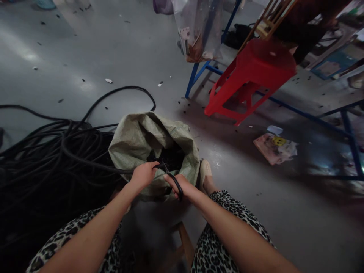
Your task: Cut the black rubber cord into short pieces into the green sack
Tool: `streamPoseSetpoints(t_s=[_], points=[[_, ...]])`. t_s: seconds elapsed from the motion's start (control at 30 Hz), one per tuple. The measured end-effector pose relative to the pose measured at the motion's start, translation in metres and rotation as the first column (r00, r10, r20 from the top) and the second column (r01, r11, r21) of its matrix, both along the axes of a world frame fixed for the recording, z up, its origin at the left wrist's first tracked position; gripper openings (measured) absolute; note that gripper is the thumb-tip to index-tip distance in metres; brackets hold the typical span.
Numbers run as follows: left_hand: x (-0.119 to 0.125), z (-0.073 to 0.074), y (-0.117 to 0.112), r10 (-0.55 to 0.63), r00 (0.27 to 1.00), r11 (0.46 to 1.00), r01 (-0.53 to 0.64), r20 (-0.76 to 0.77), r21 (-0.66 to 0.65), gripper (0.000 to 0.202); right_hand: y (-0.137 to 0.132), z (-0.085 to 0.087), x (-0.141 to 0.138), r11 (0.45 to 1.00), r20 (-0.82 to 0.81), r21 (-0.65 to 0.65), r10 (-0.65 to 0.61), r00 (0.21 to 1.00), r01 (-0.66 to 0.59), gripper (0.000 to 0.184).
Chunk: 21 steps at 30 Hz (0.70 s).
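My left hand [144, 175] is closed around a black rubber hose or cable [105, 167], close to its end. A pair of scissors [178, 185] with black handles is in my right hand [182, 184], its blades at the hose end beside my left fingers. Both hands are over the mouth of an open woven sack [127, 138] standing on the floor. Dark pieces [173, 155] lie inside the sack; their shape is hard to make out. From my left hand the hose runs left into a large tangled heap of black hose [51, 151].
A red plastic stool [256, 72] stands ahead to the right, near a blue metal frame [196, 74]. A clear plastic bag [199, 34] hangs there. Small scraps dot the grey floor [113, 45], and a flat package [274, 148] lies right. My shoe [205, 170] is beside the sack.
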<state>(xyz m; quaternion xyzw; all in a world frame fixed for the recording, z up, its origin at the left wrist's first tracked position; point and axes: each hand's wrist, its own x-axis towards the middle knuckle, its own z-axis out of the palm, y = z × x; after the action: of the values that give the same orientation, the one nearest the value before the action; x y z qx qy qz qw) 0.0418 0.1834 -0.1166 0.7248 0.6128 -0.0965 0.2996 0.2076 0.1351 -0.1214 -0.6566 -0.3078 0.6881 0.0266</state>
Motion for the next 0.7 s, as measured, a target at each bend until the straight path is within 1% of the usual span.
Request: streamPoseSetpoints(t_s=[0.17,0.33,0.5,0.6,0.7], points=[[-0.002,-0.002,0.001,0.008,1.0,1.0,-0.008,0.004,0.021,0.04,-0.001,-0.008,0.002,0.999,0.008,0.017,-0.038,0.999,0.038,0.048],[-0.004,-0.005,0.002,0.056,0.996,0.995,-0.061,0.067,0.079,0.037,0.004,-0.01,0.005,0.994,0.061,0.099,-0.052,0.997,0.046,0.051],[-0.004,-0.002,0.004,0.139,0.985,0.984,-0.149,0.098,0.101,0.033,0.01,-0.006,0.007,0.994,0.027,0.104,0.011,1.0,-0.014,0.052],[-0.004,-0.001,0.005,0.143,0.985,0.983,-0.153,0.099,0.102,0.03,0.01,-0.003,0.005,0.992,0.01,0.109,0.057,0.998,-0.058,0.051],[-0.004,0.0,0.004,0.131,0.986,0.984,-0.141,0.101,0.107,0.029,0.008,-0.001,0.003,0.989,0.005,0.125,0.077,0.997,-0.077,0.05]])
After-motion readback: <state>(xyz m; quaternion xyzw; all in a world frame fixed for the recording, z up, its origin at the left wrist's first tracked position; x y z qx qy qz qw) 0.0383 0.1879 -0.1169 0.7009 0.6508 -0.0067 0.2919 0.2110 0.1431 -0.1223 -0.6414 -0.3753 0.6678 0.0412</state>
